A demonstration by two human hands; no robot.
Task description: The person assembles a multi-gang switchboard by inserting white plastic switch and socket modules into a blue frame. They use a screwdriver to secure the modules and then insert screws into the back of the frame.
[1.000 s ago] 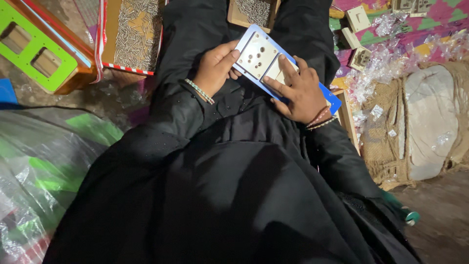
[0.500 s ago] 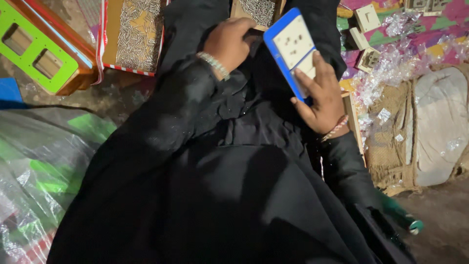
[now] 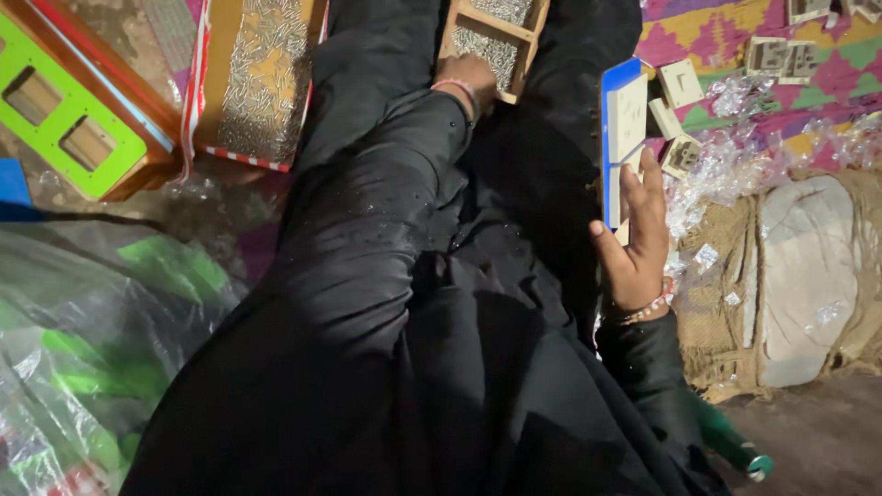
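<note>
My right hand (image 3: 637, 241) holds a flat blue-edged white board (image 3: 623, 138) upright beside my right knee, fingers along its lower edge. My left hand (image 3: 467, 77) reaches forward onto a wooden tray (image 3: 496, 29) with compartments of small metal pins; the fingers are curled on its near edge, partly hidden by the black sleeve. My lap, covered in black cloth, fills the middle of the view.
A green and orange wooden frame (image 3: 69, 110) lies at far left, next to a box of metal pins (image 3: 253, 87). Small beige switch parts (image 3: 680, 83) and clear wrappers (image 3: 735, 165) lie on a patterned mat. A burlap sack (image 3: 799, 276) is at right, plastic bags (image 3: 83, 349) at left.
My right hand has swung the board from my lap out to the right and turned it edge-on. My left hand let go of it and reached forward to the wooden tray.
</note>
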